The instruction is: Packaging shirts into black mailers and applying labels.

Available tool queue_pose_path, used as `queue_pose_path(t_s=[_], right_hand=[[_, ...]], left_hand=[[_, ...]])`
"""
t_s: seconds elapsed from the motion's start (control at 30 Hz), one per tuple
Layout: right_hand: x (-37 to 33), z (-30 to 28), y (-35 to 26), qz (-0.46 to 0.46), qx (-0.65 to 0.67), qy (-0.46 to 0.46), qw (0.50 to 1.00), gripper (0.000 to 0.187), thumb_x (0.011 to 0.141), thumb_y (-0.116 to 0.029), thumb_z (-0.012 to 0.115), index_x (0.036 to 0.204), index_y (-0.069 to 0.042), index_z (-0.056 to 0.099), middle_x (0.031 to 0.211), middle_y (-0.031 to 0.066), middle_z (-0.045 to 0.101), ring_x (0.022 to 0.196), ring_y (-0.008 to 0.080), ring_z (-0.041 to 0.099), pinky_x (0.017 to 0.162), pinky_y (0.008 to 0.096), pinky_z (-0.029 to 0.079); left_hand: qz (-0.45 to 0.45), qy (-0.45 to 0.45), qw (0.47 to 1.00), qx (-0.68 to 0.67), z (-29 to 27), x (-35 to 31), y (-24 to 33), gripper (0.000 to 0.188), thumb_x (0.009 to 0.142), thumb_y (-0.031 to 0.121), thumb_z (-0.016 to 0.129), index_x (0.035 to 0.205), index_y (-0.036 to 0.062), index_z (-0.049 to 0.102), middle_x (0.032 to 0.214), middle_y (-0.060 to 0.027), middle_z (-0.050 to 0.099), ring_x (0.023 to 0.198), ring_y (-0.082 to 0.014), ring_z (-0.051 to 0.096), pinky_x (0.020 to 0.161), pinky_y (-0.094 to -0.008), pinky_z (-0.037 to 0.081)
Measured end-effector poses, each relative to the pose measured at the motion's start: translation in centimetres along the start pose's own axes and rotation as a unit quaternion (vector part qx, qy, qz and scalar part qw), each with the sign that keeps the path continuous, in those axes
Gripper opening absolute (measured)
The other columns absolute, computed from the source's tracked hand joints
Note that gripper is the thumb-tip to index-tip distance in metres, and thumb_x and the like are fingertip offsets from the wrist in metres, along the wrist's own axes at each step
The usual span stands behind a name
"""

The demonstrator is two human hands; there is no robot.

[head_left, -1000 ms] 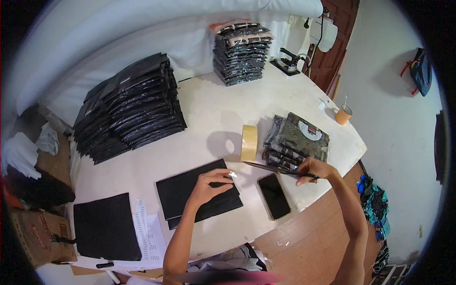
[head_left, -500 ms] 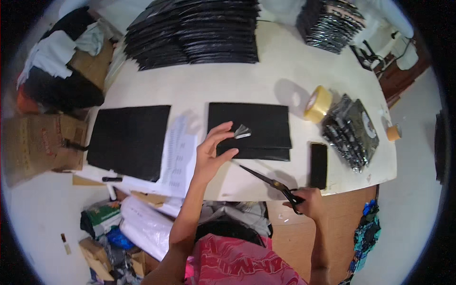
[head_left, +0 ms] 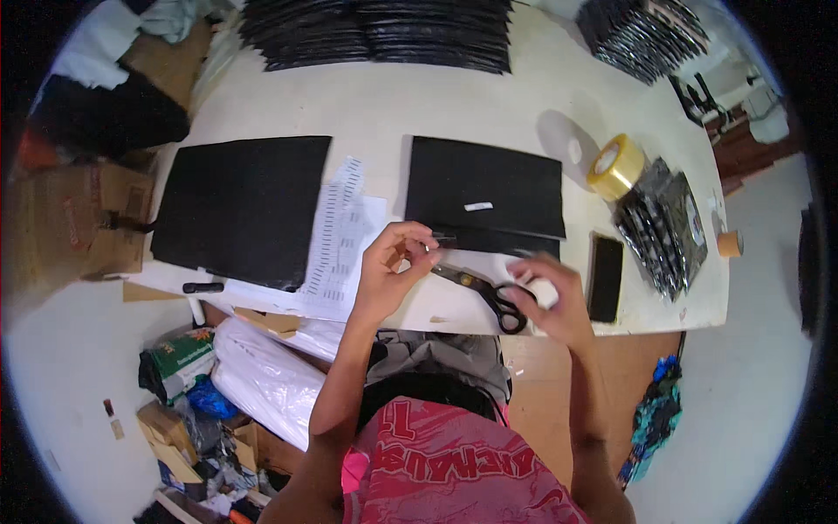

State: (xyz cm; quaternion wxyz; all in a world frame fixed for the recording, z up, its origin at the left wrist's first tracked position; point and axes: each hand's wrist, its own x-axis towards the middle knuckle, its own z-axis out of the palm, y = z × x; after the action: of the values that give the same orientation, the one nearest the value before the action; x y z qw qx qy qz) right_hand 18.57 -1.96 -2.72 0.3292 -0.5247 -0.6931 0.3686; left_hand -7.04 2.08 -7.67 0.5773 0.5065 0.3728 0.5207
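My left hand (head_left: 393, 266) pinches a small see-through piece (head_left: 443, 237), perhaps clear film or tape, at the lower edge of a folded black plastic package (head_left: 489, 179). On that package lies a small white slip (head_left: 478, 207). Black-handled scissors (head_left: 489, 295) rest on the table in front of it, their blades pointing toward my left fingers. The blade tips are hidden by that hand. My right hand (head_left: 559, 306) hovers just right of the scissor handles, fingers apart and slightly blurred, holding nothing I can see.
Left of my hands lie printed sheets (head_left: 336, 253) and a large black package (head_left: 244, 210). To the right are a phone (head_left: 606, 278), a tape roll (head_left: 618, 166) and clear-wrapped black packets (head_left: 663, 231). Stacked black packages (head_left: 375, 35) stand at the back.
My right hand has let go of the scissors, which now lie on the table. The white slip has left my left fingers for the black package. The view has shifted.
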Motion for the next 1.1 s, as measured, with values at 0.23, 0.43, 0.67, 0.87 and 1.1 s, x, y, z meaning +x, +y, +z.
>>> queue_pose_path(t_s=[0.23, 0.43, 0.67, 0.87, 1.1], right_hand=[[3.3, 3.5, -0.6, 0.007, 0.123, 0.017, 0.992, 0.015, 0.078, -0.002, 0.074, 0.092, -0.002, 0.071, 0.083, 0.0086, 0.069, 0.072, 0.0152, 0.066, 0.066, 0.0267, 0.053], [3.1, 2.3, -1.0, 0.035, 0.065, 0.032, 0.997, 0.011, 0.076, 0.000, 0.076, 0.085, -0.002, 0.072, 0.081, 0.0089, 0.069, 0.070, 0.0142, 0.066, 0.066, 0.0264, 0.053], [6.0, 0.3, 0.6, 0.054, 0.093, 0.014, 0.994, 0.010, 0.076, 0.001, 0.076, 0.085, -0.001, 0.072, 0.081, 0.0077, 0.069, 0.073, 0.0122, 0.065, 0.067, 0.0252, 0.053], [9.3, -1.8, 2.2, 0.101, 0.133, -0.059, 0.984, 0.010, 0.077, 0.000, 0.075, 0.086, 0.001, 0.072, 0.082, 0.0068, 0.070, 0.076, 0.0105, 0.066, 0.069, 0.0232, 0.053], [12.4, -1.1, 4.7, 0.086, 0.095, -0.095, 0.987, 0.010, 0.076, -0.004, 0.077, 0.085, -0.002, 0.072, 0.081, 0.0050, 0.069, 0.072, 0.0093, 0.063, 0.065, 0.0224, 0.050]], left_hand=[[-0.031, -0.105, 0.993, 0.053, 2.9, -0.9, -0.9, 0.030, 0.079, -0.004, 0.071, 0.106, 0.0040, 0.061, 0.098, -0.0001, 0.063, 0.075, -0.0043, 0.059, 0.059, -0.0188, 0.037], [-0.104, -0.021, 0.994, -0.017, 4.3, -1.0, -0.7, 0.065, 0.080, -0.004, 0.072, 0.138, 0.0062, 0.043, 0.100, -0.0047, 0.064, 0.080, -0.0075, 0.060, 0.065, -0.0202, 0.045], [-0.204, -0.070, 0.975, -0.051, 3.8, 0.6, -2.6, 0.032, 0.087, 0.003, 0.068, 0.118, 0.0027, 0.061, 0.094, -0.0048, 0.068, 0.088, -0.0083, 0.061, 0.074, -0.0212, 0.048], [-0.269, -0.027, 0.955, -0.120, 5.7, 2.1, -2.9, 0.015, 0.091, 0.008, 0.065, 0.104, 0.0024, 0.064, 0.098, -0.0061, 0.069, 0.088, -0.0106, 0.063, 0.072, -0.0227, 0.047], [-0.295, 0.051, 0.938, -0.177, 7.0, 2.1, -4.3, 0.010, 0.090, 0.007, 0.065, 0.099, 0.0028, 0.062, 0.090, -0.0081, 0.069, 0.073, -0.0113, 0.063, 0.063, -0.0231, 0.048]])
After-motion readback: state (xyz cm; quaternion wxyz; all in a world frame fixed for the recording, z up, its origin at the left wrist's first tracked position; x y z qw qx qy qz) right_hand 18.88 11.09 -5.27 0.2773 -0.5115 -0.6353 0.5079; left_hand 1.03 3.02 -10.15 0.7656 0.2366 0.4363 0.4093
